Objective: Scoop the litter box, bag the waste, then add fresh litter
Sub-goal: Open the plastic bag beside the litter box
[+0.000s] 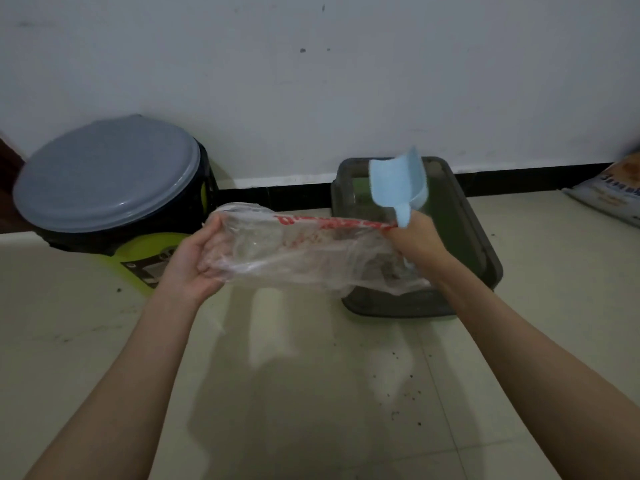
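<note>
A clear plastic bag (298, 251) with red print is stretched between both hands above the floor. My left hand (195, 258) grips its left edge. My right hand (417, 242) grips the bag's right edge together with the handle of a light blue scoop (398, 183), whose bowl points up. Behind the right hand stands the dark grey litter box (485, 244) against the wall. Dark waste shows through the bag near the right hand.
A round bin with a grey lid (107, 174) and a green pedal base stands at the left by the wall. A printed litter sack (613, 192) lies at the far right. Dark litter crumbs (401, 393) dot the pale floor tiles.
</note>
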Demonstrator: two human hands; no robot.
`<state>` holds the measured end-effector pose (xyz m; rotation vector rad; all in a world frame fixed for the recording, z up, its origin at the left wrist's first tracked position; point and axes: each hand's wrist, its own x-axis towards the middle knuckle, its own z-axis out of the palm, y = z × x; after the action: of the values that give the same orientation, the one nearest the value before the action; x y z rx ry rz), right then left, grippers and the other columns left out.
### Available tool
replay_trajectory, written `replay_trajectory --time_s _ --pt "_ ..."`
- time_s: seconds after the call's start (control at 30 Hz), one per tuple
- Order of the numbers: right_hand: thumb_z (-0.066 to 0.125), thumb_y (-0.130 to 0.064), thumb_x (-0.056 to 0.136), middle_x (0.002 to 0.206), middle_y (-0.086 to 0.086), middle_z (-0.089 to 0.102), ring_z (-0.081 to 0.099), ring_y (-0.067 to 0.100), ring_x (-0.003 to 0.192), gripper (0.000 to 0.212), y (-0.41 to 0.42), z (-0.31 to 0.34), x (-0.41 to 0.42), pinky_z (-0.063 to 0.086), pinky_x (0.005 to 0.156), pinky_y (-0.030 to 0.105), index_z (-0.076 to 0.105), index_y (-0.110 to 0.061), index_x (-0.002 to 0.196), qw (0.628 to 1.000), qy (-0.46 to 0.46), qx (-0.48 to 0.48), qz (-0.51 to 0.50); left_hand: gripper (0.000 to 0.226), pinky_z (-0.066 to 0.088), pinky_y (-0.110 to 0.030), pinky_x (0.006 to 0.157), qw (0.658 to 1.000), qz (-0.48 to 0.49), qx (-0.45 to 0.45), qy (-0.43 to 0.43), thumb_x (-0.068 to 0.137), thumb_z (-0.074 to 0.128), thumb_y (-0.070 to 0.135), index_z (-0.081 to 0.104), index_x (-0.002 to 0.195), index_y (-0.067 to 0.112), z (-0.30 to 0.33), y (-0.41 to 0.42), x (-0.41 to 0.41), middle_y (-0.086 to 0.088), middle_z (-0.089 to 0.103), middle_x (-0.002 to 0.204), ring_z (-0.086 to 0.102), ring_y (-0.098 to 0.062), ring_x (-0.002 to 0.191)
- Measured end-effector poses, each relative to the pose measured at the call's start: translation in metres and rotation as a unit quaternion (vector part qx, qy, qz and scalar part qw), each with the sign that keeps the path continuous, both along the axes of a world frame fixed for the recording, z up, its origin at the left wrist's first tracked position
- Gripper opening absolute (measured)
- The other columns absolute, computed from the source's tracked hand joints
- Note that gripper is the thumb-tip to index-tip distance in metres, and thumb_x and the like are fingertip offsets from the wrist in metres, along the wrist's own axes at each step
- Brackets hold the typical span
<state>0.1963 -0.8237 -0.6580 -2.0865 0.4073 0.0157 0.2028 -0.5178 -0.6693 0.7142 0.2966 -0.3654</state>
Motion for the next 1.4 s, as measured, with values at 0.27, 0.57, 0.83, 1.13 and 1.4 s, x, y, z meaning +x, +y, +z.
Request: replay_trajectory --time_s 0.27,0.57,0.83,1.13,1.4 --pt "0.054 -0.009 0.092 0.106 0.017 0.065 0.066 0.028 0.095 0.015 0.001 0.016 -0.002 0.057 0.079 0.046 0.051 -0.009 0.107 0.852 0.149 0.499 -0.05 0.009 0.051 -0.013 0.052 0.997 0.08 -0.012 -0.01 0.058 0.074 0.02 0.065 0.058 0.02 -0.004 -0.017 -0.009 0.008 0.047 0.042 0.047 -0.002 0.039" --pt "0.071 -0.022 0.082 0.065 -0.001 0.05 0.048 0.007 0.054 0.027 0.005 -0.001 -0.005 0.043 0.049 0.017 0.046 -0.015 0.074 0.993 0.006 0.1 0.068 0.018 0.026 -0.009 0.032 0.993 0.106 0.003 0.057 0.089 0.048 0.017 0.044 0.073 0.023 -0.034 0.003 -0.01 0.008 0.033 0.037 0.024 -0.001 0.03" --pt "0.068 -0.014 0.084 0.068 -0.003 0.053 0.052 0.004 0.053 0.028 0.037 -0.011 -0.014 0.044 0.046 0.013 0.044 -0.021 0.074 0.976 0.049 0.011 0.212 0.108 0.023 -0.044 0.111 0.657 -0.139 0.72 -0.172 0.064 0.078 0.047 0.007 0.145 0.038 -0.024 -0.017 -0.03 -0.001 0.012 0.154 0.018 -0.021 0.139" --pt "0.067 -0.02 0.086 0.067 0.002 0.048 0.048 0.015 0.059 0.03 0.06 -0.016 -0.017 0.045 0.054 0.019 0.04 -0.015 0.073 0.974 0.048 0.009 0.221 0.019 0.049 -0.039 0.072 0.51 -0.142 0.829 -0.182 0.091 0.047 0.022 0.054 0.109 0.023 -0.079 -0.037 -0.033 -0.013 0.069 0.092 0.062 -0.036 0.091" --pt "0.054 -0.015 0.093 0.081 0.002 0.057 0.057 0.016 0.069 0.005 0.101 -0.024 -0.02 0.05 0.059 0.027 0.051 -0.012 0.09 0.986 -0.001 0.111 0.128 0.007 0.057 -0.044 0.065 0.722 -0.1 0.684 0.025 0.091 0.047 0.009 0.048 0.087 0.014 -0.107 -0.004 -0.018 -0.012 0.069 0.069 0.068 -0.028 0.057"
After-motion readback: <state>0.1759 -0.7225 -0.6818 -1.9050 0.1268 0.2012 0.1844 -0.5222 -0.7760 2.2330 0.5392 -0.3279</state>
